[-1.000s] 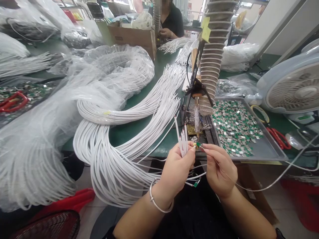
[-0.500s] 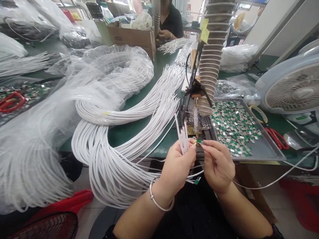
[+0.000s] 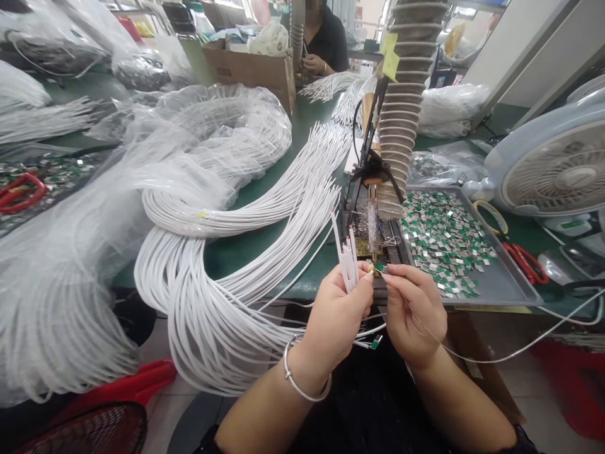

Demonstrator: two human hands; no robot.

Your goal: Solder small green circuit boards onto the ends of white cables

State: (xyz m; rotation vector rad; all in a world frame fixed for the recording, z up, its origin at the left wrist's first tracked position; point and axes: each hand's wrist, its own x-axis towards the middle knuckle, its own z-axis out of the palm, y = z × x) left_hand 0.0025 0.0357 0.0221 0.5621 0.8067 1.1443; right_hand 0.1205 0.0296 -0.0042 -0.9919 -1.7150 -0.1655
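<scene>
My left hand (image 3: pixel 338 309) is closed around a bundle of white cables (image 3: pixel 348 265), their stripped ends pointing up. Its thumb and forefinger pinch a cable end close under the tip of a soldering iron (image 3: pixel 373 230), which hangs upright in a stand. My right hand (image 3: pixel 416 309) pinches at a small green circuit board with a metal plug (image 3: pixel 380 269), meeting the left fingertips. A thin wire (image 3: pixel 491 360), like solder, runs from the right fingers off to the right. Below the left wrist, another green board (image 3: pixel 376 342) sits on a cable end.
A grey tray (image 3: pixel 515 291) of small boards stands at right, by red-handled scissors (image 3: pixel 524 261) and a fan (image 3: pixel 558 164). A ribbed hose (image 3: pixel 401 107) hangs above the iron. White cable bundles (image 3: pixel 246 214) and plastic-wrapped coils (image 3: pixel 227 126) cover the left. A person (image 3: pixel 326 38) sits opposite.
Both hands stay almost in place at the iron tip. The board in my right fingers and the cable bundle have shifted only slightly.
</scene>
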